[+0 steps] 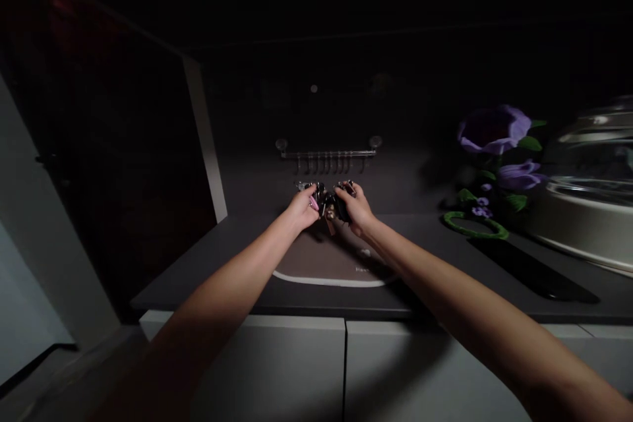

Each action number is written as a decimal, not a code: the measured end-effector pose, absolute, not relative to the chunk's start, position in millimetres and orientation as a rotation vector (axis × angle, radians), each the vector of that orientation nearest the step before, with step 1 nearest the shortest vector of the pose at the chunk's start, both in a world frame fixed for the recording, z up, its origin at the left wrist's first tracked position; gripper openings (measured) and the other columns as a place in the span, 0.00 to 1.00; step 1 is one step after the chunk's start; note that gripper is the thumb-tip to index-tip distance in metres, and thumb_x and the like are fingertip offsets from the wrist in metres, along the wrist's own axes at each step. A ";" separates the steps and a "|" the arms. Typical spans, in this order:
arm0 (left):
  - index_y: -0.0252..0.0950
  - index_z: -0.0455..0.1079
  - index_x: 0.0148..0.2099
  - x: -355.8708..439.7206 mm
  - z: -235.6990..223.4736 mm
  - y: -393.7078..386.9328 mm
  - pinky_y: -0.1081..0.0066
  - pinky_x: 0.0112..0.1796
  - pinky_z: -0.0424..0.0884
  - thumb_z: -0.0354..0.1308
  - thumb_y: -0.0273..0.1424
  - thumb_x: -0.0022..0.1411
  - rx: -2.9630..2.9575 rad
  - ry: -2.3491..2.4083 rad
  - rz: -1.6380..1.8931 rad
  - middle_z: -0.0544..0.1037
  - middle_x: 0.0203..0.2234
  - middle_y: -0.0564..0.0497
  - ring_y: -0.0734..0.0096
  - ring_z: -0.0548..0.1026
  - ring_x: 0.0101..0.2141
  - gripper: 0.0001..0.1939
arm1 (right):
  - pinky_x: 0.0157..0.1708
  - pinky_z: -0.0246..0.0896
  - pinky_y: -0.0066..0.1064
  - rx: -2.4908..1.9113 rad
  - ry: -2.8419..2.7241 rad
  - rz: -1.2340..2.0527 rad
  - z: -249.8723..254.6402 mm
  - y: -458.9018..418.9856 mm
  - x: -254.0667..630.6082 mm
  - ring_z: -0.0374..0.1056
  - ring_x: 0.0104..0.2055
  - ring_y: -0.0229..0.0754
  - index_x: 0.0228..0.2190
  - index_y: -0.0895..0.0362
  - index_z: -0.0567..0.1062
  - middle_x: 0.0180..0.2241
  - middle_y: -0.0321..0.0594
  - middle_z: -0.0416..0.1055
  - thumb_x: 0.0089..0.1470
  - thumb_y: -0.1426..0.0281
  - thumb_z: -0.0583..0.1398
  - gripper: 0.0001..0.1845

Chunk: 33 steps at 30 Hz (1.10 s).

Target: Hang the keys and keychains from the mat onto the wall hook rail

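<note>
Both my arms reach forward over a dark countertop (208, 270). My left hand (301, 209) and my right hand (355, 209) are closed side by side on a bunch of keys (327, 200) held between them, just above a rounded brown mat (321, 262). The keys are dark with metal rings; the dim light hides details. On the wall right behind the hands hangs a metal hook rail (327, 154) with several hooks.
Purple artificial flowers (494, 132) with a green loop base (475, 227) stand at the right. A large lidded appliance (588, 191) sits at the far right, with a flat black strip (531, 270) in front. White cabinet doors (297, 362) lie below the counter.
</note>
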State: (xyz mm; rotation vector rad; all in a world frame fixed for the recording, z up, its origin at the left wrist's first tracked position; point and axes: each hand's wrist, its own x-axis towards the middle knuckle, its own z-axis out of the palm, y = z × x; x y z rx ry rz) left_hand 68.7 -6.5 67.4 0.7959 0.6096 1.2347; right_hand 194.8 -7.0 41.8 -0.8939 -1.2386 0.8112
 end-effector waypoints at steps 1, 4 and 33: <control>0.33 0.62 0.31 64.1 61.3 -12.8 0.66 0.30 0.69 0.47 0.29 0.61 0.798 0.655 1.189 0.70 0.20 0.52 0.73 0.71 0.21 0.08 | 0.39 0.62 0.33 -0.925 -1.254 0.838 34.2 -12.5 198.0 0.65 0.40 0.40 0.43 0.52 0.61 0.41 0.38 0.67 0.43 0.61 0.59 0.24; 0.37 0.62 0.36 48.1 49.9 -22.9 0.65 0.29 0.70 0.53 0.23 0.54 0.907 0.802 1.151 0.71 0.22 0.55 0.73 0.71 0.21 0.07 | 0.39 0.61 0.32 -1.040 -1.427 0.770 21.1 -24.0 212.9 0.65 0.35 0.37 0.36 0.54 0.67 0.36 0.35 0.68 0.37 0.64 0.62 0.20; 0.35 0.70 0.31 -8.8 63.0 -37.1 0.74 0.35 0.64 0.60 0.17 0.44 1.484 0.991 1.261 0.72 0.23 0.52 0.75 0.70 0.27 0.10 | 0.46 0.56 0.35 -1.284 -2.036 0.357 74.2 -48.9 235.7 0.66 0.42 0.46 0.28 0.56 0.75 0.35 0.41 0.73 0.35 0.84 0.57 0.16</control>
